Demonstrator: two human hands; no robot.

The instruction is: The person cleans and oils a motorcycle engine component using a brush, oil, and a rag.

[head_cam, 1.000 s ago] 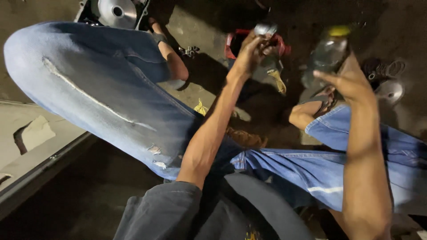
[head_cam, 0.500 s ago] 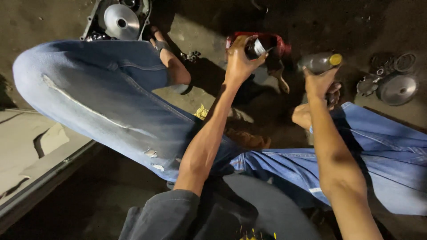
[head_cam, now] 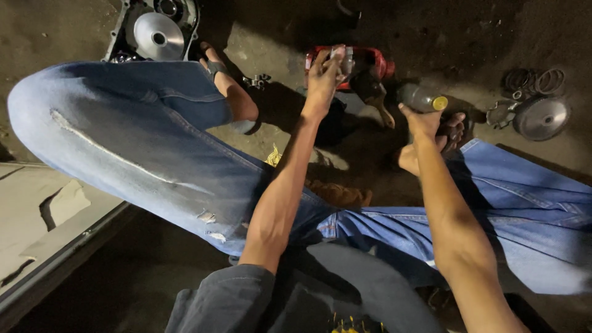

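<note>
Small metal part (head_cam: pixel 343 61): pinched in the fingers of my left hand (head_cam: pixel 325 77), held up above the red tray (head_cam: pixel 377 61) on the floor. Too small and dim to say what kind of part it is.

Plastic bottle with yellow cap (head_cam: pixel 421 97): in my right hand (head_cam: pixel 425 120), fingers wrapped round its lower body, lying tilted with the cap pointing right, just beside the tray.

Judged step: part and bottle are being brought together, likely to wet or clean the part. Next move, as I read it, calls for turning the bottle's mouth toward the part; the cap looks on, so it would have to come off first.

Surroundings: I sit on the concrete floor (head_cam: pixel 277 37), knees in jeans spread. Engine case with a shiny disc (head_cam: pixel 158 35) at upper left; a second disc (head_cam: pixel 541 117) and loose rings (head_cam: pixel 535 80) at right.
</note>
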